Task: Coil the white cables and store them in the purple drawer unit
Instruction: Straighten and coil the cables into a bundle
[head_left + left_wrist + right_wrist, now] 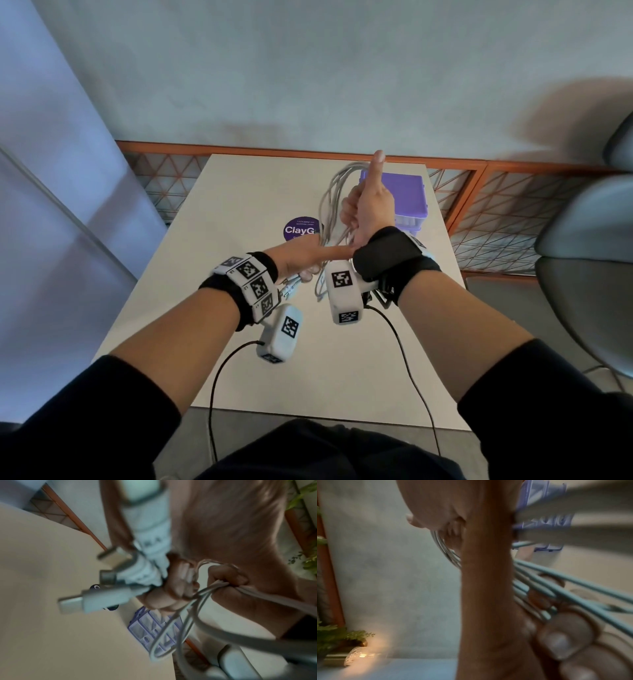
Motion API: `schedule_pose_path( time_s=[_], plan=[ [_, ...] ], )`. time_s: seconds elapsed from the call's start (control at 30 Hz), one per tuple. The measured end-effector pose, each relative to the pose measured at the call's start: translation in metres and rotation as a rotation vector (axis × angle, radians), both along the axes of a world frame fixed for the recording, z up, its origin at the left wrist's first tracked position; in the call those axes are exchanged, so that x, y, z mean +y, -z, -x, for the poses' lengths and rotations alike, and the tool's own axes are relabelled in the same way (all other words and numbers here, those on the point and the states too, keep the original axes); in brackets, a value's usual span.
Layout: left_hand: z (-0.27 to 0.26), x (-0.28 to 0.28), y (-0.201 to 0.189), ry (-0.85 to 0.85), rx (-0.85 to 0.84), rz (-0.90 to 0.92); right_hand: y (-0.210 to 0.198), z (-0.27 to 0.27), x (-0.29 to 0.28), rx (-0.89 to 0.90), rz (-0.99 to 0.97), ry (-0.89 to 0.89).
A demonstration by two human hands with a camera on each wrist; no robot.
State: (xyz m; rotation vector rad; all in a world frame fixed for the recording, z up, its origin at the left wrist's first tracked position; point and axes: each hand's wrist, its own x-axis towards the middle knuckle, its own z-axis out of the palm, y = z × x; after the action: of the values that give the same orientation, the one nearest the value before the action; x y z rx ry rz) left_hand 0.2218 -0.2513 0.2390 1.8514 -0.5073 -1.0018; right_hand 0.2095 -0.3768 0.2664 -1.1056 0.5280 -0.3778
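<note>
Both hands are up in the air over the pale surface (239, 192). The right hand (368, 209) has its thumb sticking straight up. Its other fingers curl in. The white cables (330, 202) hang in big loops around this hand, over the thumb and down past the wrist. The fingers of the right grip curl around the loops.

The left hand (301, 255) sits low and just beside the right wrist. One finger points out straight and touches the right wrist. The other fingers of the left grip curl tight around the cable ends. In the left wrist view the plugs (96, 599) stick out of the fist, one big flat one and some small ones.

The purple drawer unit (407, 195) stands on the far right part of the surface, just behind the right hand. Its drawers look closed. A round purple sticker (301, 228) lies flat on the surface, near the drawer unit and under the loops. An orange rail (239, 148) runs behind the surface.
</note>
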Motion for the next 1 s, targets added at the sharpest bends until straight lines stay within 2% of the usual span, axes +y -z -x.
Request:
schedule_pose_path(
  time_s=[0.1, 0.17, 0.33, 0.47, 0.57, 0.63, 0.67, 0.73, 0.8, 0.9, 0.97, 1.0],
  plan=[
    [0.0, -0.001, -0.002, 0.001, 0.033, -0.023, -0.002, 0.001, 0.001, -0.029, -0.014, -0.005],
    [-0.005, 0.0, -0.004, -0.016, -0.011, -0.079, 0.0, 0.0, -0.001, -0.041, 0.024, -0.025],
    [-0.015, 0.014, -0.009, 0.057, -0.34, -0.301, 0.011, -0.003, -0.023, 0.035, 0.289, -0.113],
    [-0.021, 0.021, -0.013, 0.082, -0.443, -0.368, 0.027, -0.002, -0.033, 0.138, 0.442, -0.169],
    [-0.022, 0.025, -0.009, 0.129, -0.372, -0.416, 0.039, -0.007, -0.036, 0.178, 0.739, -0.104],
    [-0.022, 0.027, -0.004, 0.118, -0.335, -0.396, 0.037, -0.006, -0.037, 0.095, 1.094, -0.006],
    [-0.022, 0.027, -0.003, 0.089, -0.325, -0.38, 0.034, -0.004, -0.036, 0.014, 1.29, -0.019],
    [-0.023, 0.026, -0.001, 0.046, -0.302, -0.337, 0.026, 0.001, -0.029, -0.097, 1.588, -0.205],
    [-0.024, 0.025, -0.003, 0.03, -0.27, -0.309, 0.028, 0.003, -0.026, -0.073, 1.803, -0.406],
    [-0.026, 0.026, -0.006, 0.044, -0.28, -0.249, 0.038, -0.002, -0.032, 0.072, 2.024, -0.49],
    [-0.027, 0.027, -0.01, 0.017, -0.305, -0.179, 0.039, -0.004, -0.033, 0.154, 2.022, -0.478],
    [-0.028, 0.027, -0.012, -0.003, -0.335, -0.146, 0.038, -0.003, -0.032, 0.174, 1.939, -0.491]
  ],
)
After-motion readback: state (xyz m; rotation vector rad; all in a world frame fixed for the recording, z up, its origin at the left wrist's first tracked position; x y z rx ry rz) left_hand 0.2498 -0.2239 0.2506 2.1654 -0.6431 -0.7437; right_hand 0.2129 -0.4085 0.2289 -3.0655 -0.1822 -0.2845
